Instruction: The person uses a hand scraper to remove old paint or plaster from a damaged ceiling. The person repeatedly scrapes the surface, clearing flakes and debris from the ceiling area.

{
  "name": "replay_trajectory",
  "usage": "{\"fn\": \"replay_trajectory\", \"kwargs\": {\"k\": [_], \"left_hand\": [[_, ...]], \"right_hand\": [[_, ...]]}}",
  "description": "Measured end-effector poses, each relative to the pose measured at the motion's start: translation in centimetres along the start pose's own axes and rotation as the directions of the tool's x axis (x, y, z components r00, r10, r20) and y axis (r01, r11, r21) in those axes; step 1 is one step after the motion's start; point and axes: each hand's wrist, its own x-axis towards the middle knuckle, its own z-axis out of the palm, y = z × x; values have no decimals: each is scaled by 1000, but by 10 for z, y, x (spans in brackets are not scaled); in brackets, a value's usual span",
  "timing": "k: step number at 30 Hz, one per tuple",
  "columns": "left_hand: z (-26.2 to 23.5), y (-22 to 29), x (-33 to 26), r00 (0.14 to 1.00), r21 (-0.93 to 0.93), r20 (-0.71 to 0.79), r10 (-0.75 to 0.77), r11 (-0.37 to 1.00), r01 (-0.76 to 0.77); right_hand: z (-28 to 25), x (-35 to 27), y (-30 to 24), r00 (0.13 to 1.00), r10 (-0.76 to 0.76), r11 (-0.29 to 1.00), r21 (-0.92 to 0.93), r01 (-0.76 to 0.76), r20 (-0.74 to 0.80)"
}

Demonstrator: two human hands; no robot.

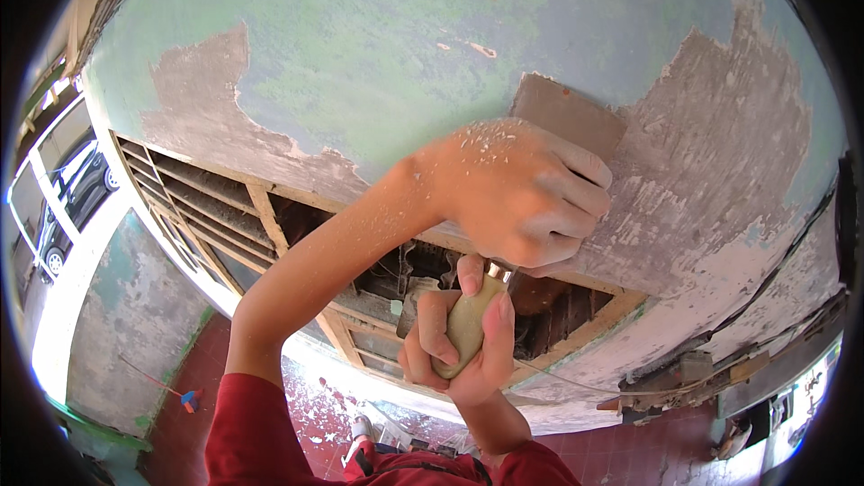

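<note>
A paint scraper with a pale yellow-green handle [470, 324], a shiny metal collar and a wide brownish blade [569, 117] lies slanted against the wall. My right hand [459, 342] is wrapped round the handle from below. Over the lower part of the blade, my left hand [531, 193] is closed with curled, dusty fingers; it hides the part between blade and collar. Paint flakes dot the back of that hand and its wrist. At the blade's upper end, the green painted wall [378, 63] meets bared grey-brown plaster [711, 144].
Below the scraped band runs a wooden louvred vent frame [261, 216] with dark openings. A cable [585, 389] and a cluttered ledge [693, 373] are at lower right. Paint chips lie on the red floor [315, 405] far below. A car [76, 189] shows outside at left.
</note>
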Motion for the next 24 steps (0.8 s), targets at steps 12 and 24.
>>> {"fn": "replay_trajectory", "kwargs": {"k": [12,24], "left_hand": [[-9,-6,0,992,66,117,42,997,-50],[60,278,-100,604,179,424,-675,716,675]], "right_hand": [[-11,8,1,997,-7,1000,13,6,71],[-108,-196,27,569,713,460,-338,-821,-410]]}}
